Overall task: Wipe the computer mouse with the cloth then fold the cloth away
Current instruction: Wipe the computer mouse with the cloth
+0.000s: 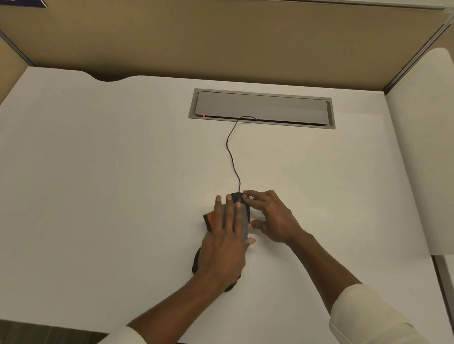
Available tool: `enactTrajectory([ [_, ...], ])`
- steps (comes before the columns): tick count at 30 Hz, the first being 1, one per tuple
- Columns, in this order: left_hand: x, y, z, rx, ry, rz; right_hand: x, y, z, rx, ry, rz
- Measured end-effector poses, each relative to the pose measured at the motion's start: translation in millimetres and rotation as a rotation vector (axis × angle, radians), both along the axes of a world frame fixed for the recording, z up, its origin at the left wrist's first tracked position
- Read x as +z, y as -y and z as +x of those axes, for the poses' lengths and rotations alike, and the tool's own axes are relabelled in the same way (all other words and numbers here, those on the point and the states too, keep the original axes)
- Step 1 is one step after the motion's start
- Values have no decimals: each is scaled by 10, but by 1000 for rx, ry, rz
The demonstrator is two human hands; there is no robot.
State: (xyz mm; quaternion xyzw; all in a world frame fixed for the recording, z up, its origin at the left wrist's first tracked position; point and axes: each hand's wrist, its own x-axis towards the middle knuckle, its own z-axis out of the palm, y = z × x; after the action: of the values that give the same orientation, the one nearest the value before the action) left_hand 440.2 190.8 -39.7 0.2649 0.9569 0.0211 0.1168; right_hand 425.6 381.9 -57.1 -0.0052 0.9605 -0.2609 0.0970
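Left grip (223,248) flat, open, pressing cloth (243,222) on mouse (239,197); right grip (272,216) pinching mouse sides; mouse nose points away.

You are wearing single wide-angle head camera, so you are looking forward and steeply down onto white desk (88,191). Near desk edge is sitting at frame bottom, beige partition (227,40) at top. Both forearms are entering from below, close to lens. Wide lens is bending straight edges outward. No second view is sharing scene.

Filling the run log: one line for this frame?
phase: wiping | left hand: presses cloth on mouse | right hand: steadies mouse
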Motion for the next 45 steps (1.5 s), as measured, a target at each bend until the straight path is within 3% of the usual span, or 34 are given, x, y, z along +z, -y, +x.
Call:
enactTrajectory([
  [15, 186, -182, -474, -28, 217, -52, -11, 28, 12, -67, -37, -122],
  [27, 190, -154, -930, 49, 378, 16, 18, 31, 45, -141, -8, -183],
  [35, 136, -18, -711, 236, 395, 134, -23, 36, 64, -138, -9, -192],
  [45, 166, 100, -411, 335, 435, 135, -50, 14, -3, -136, 41, -249],
])
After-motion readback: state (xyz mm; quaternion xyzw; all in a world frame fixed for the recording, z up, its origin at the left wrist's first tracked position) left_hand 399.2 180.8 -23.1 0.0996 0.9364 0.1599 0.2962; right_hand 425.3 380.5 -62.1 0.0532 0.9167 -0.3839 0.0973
